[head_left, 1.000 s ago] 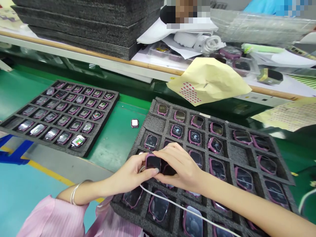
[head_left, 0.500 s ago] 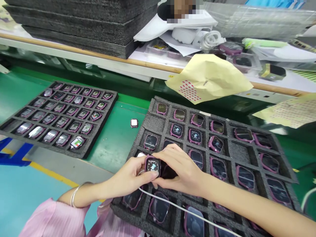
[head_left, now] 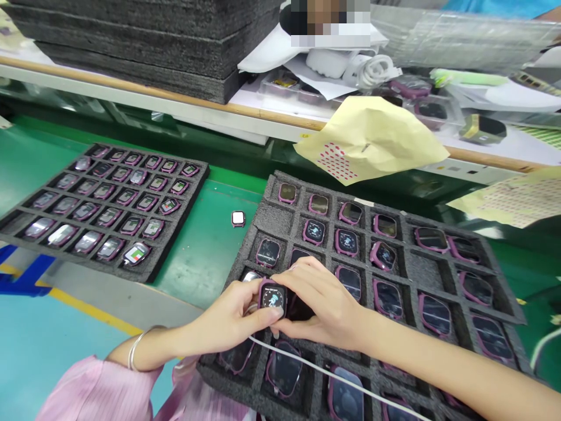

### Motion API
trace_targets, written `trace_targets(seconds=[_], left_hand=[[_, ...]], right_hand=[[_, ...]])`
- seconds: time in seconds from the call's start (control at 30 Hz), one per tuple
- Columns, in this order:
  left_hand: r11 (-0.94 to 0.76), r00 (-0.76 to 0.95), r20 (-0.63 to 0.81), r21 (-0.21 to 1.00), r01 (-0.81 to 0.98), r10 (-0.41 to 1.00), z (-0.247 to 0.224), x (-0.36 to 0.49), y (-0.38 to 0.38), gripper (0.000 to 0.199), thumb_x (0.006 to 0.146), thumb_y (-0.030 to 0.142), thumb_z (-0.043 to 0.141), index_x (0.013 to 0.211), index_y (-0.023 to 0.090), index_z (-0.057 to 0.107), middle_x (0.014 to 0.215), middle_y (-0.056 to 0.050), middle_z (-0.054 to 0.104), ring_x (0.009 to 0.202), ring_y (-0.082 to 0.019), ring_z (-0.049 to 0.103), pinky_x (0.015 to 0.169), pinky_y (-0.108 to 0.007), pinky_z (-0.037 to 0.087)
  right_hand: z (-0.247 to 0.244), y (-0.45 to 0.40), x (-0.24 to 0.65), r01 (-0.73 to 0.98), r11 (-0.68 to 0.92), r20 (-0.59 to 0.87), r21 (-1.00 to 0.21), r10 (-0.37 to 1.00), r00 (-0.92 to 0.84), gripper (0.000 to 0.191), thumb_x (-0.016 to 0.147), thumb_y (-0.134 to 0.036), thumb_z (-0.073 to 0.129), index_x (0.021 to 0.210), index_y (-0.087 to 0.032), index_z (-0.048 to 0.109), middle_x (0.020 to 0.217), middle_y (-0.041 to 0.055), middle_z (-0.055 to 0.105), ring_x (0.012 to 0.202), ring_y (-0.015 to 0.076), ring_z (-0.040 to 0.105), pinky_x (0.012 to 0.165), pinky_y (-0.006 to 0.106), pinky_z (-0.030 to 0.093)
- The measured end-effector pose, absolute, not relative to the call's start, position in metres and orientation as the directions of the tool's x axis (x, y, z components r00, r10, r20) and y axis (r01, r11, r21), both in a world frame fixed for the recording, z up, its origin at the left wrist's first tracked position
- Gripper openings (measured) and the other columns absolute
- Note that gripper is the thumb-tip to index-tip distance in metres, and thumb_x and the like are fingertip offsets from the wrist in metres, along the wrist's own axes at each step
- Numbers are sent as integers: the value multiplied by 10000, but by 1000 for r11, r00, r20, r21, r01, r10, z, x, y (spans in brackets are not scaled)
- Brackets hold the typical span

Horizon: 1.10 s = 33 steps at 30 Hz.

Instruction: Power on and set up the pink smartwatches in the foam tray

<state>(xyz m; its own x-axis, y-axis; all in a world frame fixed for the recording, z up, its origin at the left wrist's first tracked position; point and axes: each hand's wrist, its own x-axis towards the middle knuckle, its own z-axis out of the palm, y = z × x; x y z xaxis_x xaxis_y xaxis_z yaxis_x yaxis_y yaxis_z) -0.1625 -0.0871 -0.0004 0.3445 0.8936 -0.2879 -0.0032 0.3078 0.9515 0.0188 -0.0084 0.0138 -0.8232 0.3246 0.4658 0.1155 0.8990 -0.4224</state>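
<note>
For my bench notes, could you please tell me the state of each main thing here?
Held watch, screen lit
Loose watch, screen white
Left foam tray, nearly filled
Right foam tray, partly filled
White cable, uncoiled
Shelf cable, coiled
Yellow sheet, creased
Black foam slabs, stacked

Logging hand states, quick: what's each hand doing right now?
Left hand: closed, holding a watch with its screen lit.
Right hand: also closed on that watch.
</note>
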Motion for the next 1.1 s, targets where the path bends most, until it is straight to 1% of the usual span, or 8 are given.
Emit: trace_targets(seconds=[0.13,0.27,0.43,0.67,0.8,0.9,1.0,1.1], left_hand=[[316,337,-297,949,-4,894,-3,-162,-88,217,841,352,580,914,147,578,782,8,492,692,-126,431,638,-248,375],[325,340,-300,946,-17,891,-3,-162,-88,225,837,347,584,949,151,589,795,6,506,693,-127,441,643,-249,384],[311,339,-292,950,-1,894,-3,-163,-88,220,843,343,575,953,152,592,793,5,510,696,-130,449,650,-250,392],[269,341,-268,962,46,901,-4,-162,-89,219,856,363,561,920,153,562,763,13,491,669,-119,429,610,-233,373],[271,336,-270,962,47,902,-5,-160,-89,213,857,366,560,898,157,555,760,11,495,673,-123,444,617,-236,381],[268,328,-263,963,32,907,-5,-160,-89,221,858,376,559,892,158,547,758,10,485,682,-125,443,626,-241,380],[273,362,-250,962,-13,898,-3,-160,-89,257,839,374,593,976,168,522,767,23,471,652,-105,412,588,-225,351],[275,431,-245,961,-9,868,0,-161,-89,382,777,342,676,1060,188,471,787,45,447,590,-73,322,510,-203,271]], right_hand=[[14,-8,18,125,903,460,-412,325,-827,368,818,-304,630,1121,-138,502,818,79,646,724,203,592,699,380,464],[14,-8,18,125,905,469,-406,323,-822,349,808,-296,634,1099,-144,517,817,70,649,726,199,596,697,368,462],[14,-9,17,135,910,468,-392,324,-822,330,810,-297,626,1085,-143,526,838,85,660,737,204,597,690,371,462],[15,-3,18,116,939,477,-325,269,-837,339,809,-350,632,1049,-125,548,872,107,662,762,208,600,730,396,465],[15,-4,17,120,945,465,-304,257,-847,334,796,-339,645,1015,-99,565,859,122,658,759,213,599,722,393,462],[18,-6,18,124,944,472,-305,262,-842,310,792,-320,631,1016,-115,565,863,115,666,751,210,599,722,394,457],[25,3,17,137,917,465,-376,314,-828,304,771,-313,638,1020,-154,566,865,76,667,764,202,607,736,378,454],[28,30,14,272,846,496,-458,498,-711,301,757,-303,677,1002,-165,571,888,61,651,815,211,611,766,362,461]])
